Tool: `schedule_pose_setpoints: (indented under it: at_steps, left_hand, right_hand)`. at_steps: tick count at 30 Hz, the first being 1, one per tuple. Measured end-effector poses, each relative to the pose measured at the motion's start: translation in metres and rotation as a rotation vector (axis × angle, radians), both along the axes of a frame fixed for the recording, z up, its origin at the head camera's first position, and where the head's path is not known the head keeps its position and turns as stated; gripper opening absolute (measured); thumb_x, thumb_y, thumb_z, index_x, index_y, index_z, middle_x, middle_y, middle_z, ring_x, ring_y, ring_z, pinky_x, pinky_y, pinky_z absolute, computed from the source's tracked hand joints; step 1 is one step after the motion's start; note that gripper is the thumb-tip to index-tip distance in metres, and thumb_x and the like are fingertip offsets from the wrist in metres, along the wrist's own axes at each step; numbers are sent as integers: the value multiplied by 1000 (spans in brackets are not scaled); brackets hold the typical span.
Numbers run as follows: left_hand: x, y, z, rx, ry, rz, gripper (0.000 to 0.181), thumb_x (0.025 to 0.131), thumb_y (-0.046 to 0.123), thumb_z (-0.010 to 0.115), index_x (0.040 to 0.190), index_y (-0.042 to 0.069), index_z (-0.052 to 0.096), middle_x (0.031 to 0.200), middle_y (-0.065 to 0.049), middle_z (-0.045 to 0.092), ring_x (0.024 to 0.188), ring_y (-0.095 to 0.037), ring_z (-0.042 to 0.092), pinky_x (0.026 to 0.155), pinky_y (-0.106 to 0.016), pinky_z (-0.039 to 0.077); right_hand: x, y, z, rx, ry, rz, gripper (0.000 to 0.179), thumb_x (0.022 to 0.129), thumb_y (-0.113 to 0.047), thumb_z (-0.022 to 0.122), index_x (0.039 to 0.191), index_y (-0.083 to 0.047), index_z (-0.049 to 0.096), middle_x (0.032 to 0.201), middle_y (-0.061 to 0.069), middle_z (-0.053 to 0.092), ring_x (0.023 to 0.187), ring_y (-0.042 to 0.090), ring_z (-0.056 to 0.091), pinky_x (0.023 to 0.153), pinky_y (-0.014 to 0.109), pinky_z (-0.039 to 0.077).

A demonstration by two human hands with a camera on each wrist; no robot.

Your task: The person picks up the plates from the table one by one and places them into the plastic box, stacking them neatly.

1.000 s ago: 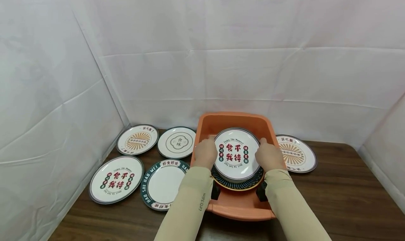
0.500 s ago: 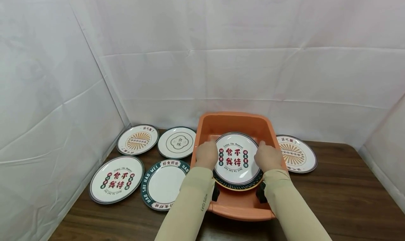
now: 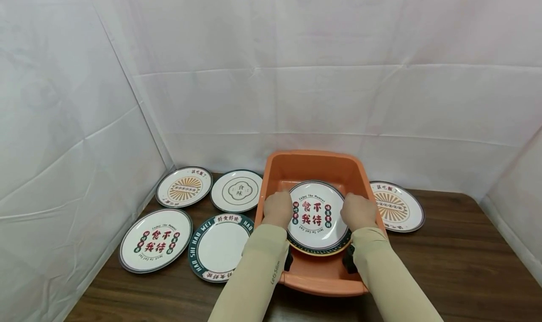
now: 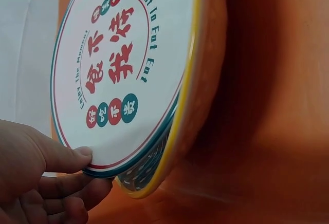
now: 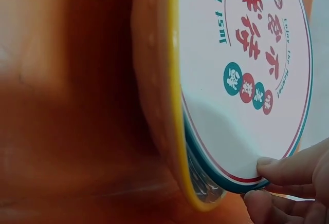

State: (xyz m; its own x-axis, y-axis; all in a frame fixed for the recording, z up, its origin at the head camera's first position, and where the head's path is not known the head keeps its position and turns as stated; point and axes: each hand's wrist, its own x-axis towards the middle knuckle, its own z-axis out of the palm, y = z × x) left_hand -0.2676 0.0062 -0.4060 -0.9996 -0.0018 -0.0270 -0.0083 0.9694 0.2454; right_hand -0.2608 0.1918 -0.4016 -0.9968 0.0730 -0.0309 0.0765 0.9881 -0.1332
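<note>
Both hands hold a white plate (image 3: 315,235) with red characters and a green-and-red rim, inside an orange basin (image 3: 322,284). My left hand (image 3: 277,208) pinches its left edge, thumb on top and fingers beneath, as the left wrist view shows. On the opposite edge my right hand (image 3: 359,210) pinches it the same way, seen in the right wrist view. Under it lies a dark patterned plate (image 4: 134,182) with a yellow rim. The white plate's near edge sits right at that rim, while its far side is tilted up a little.
Left of the basin several plates lie on the dark wooden table (image 3: 466,265), among them a green-rimmed plate (image 3: 222,247) and a red-lettered plate (image 3: 155,240). A sunburst plate (image 3: 398,207) lies to the right. White cloth (image 3: 317,68) hangs behind.
The white plate has come down toward me and now covers most of the dark patterned plate beneath it. Both hands have kept their hold and sunk slightly with it.
</note>
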Motion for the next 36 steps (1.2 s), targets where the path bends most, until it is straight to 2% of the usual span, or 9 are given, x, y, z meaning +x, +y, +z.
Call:
schedule_pose_setpoints:
  at_steps: [2,5,9,13,18,22,32,36]
  left_hand:
    - [0,0,-1,4,1,3,22,94,16,54,113,5,57,88,-11,64,78,-24,62,70,-38,53]
    - [-1,1,-4,-3,-6,-3,29,93,17,56,119,4,56,91,-11,63,78,-23,61,70,-37,53]
    - [-2,1,-8,-6,-24,-16,35,92,15,57,124,1,53,111,-17,54,70,-22,59,64,-34,54]
    - [0,0,-9,-9,-44,-38,30,92,12,56,119,-2,57,122,-21,45,65,-21,57,61,-33,53]
    - [3,1,-6,1,-87,-50,22,93,10,54,108,-4,64,105,-20,52,71,-23,57,67,-35,53]
    - [5,2,-5,12,-96,-46,20,93,11,55,101,-5,64,89,-17,48,70,-22,55,67,-35,52]
    - [4,3,-8,-12,-107,-23,21,92,15,58,102,-3,64,86,-14,47,68,-21,54,64,-33,53]
    - [2,4,-9,-35,-101,-23,24,90,17,60,104,-2,63,89,-15,49,72,-21,55,66,-34,53]
  right_hand:
    - [0,0,-1,-17,-4,-2,16,89,-6,51,93,5,61,79,17,62,70,31,60,62,49,49]
    - [-1,-1,-2,-39,-16,2,14,88,-4,51,90,3,63,77,14,61,68,28,58,63,48,48]
    - [-2,-1,-5,-65,-18,15,13,88,-1,51,89,4,64,74,12,59,66,25,56,64,43,48]
    - [-4,-2,-7,-112,-26,2,14,87,0,52,88,6,64,72,11,58,64,24,56,62,39,48]
    - [-5,-2,-12,-161,-60,-31,13,84,-3,56,88,7,65,71,11,58,63,23,56,59,37,47]
    - [-4,-3,-14,-155,-58,-43,15,83,-4,58,90,8,65,76,14,56,67,26,55,61,40,48]
    - [-1,-6,-14,-135,-26,-46,19,85,-5,57,95,10,60,80,17,50,71,29,54,63,43,48]
    - [-2,-7,-13,-140,-29,-57,21,86,-5,57,99,12,56,82,18,49,73,30,53,65,43,48]
